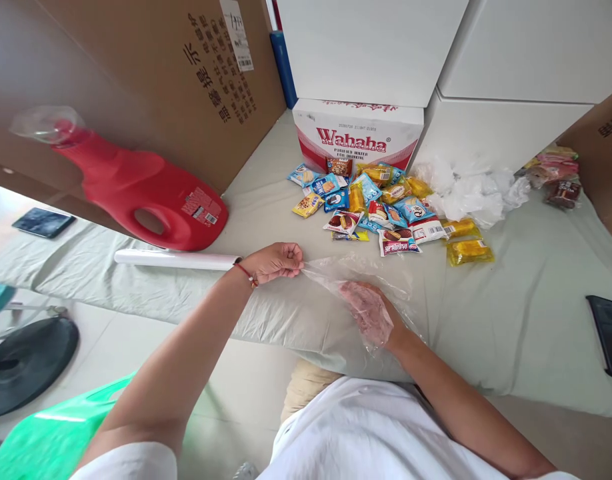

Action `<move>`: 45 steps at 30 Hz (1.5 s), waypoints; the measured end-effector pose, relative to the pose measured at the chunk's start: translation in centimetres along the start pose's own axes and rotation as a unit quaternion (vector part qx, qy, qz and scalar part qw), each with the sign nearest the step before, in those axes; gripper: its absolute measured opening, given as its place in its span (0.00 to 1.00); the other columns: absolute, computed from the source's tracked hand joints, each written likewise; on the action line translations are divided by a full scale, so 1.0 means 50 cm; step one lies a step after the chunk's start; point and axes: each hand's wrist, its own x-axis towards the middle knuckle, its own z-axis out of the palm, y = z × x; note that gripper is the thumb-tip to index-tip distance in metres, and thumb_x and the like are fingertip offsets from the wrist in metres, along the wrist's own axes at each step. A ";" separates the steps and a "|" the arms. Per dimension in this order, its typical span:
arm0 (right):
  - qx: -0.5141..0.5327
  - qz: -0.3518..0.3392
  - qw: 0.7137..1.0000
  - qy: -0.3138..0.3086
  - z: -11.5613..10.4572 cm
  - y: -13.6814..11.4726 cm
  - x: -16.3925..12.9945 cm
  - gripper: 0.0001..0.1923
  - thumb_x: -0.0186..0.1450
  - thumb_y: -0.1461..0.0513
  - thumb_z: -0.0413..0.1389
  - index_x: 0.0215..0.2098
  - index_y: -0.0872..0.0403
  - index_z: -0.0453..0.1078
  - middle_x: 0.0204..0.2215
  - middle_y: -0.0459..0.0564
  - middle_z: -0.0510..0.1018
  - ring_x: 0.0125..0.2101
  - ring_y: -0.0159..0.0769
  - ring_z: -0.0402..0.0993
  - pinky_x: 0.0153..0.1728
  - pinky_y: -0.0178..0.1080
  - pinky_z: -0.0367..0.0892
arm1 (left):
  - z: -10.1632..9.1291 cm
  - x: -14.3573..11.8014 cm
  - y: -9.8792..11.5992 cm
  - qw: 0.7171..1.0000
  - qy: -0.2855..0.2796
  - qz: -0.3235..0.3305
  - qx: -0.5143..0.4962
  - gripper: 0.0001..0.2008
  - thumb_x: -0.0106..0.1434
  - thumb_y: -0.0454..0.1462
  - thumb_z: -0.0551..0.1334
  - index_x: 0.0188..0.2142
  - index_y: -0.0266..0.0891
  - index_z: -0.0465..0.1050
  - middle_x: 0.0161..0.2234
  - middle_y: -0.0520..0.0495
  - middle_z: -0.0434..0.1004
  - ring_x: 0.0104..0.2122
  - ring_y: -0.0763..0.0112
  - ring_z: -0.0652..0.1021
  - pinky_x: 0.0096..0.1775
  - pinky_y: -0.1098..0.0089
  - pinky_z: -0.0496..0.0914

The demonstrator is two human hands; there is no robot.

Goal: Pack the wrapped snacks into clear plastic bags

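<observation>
My left hand (281,261) is closed in a pinch on one corner of a thin clear plastic bag (331,270), drawing it out to the left. My right hand (369,312) is inside the same bag, showing through the film with its fingers stretched out and nothing visible in them. Beyond the bag lies a loose pile of small wrapped snacks, among them a blue packet (415,209), a red-and-white packet (399,242) and yellow packets (469,252).
Crumpled clear bags (479,190) lie right of the snacks. Behind stands a Wahaha water carton (356,137) against white cabinets (369,50). To the left are a red jug (151,190), a white roll (176,259) and a large cardboard box (186,87). A phone (610,333) rests at far right.
</observation>
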 end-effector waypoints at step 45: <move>-0.024 -0.228 0.960 -0.161 -0.100 -0.053 -0.011 0.29 0.76 0.68 0.46 0.73 0.49 0.54 0.70 0.54 0.62 0.71 0.40 0.54 0.71 0.63 0.46 | 0.140 0.058 -0.079 0.940 0.322 0.077 0.088 0.10 0.56 0.40 0.67 0.27 0.39 0.68 0.19 0.56 0.66 0.22 0.75 0.64 0.27 0.73 0.59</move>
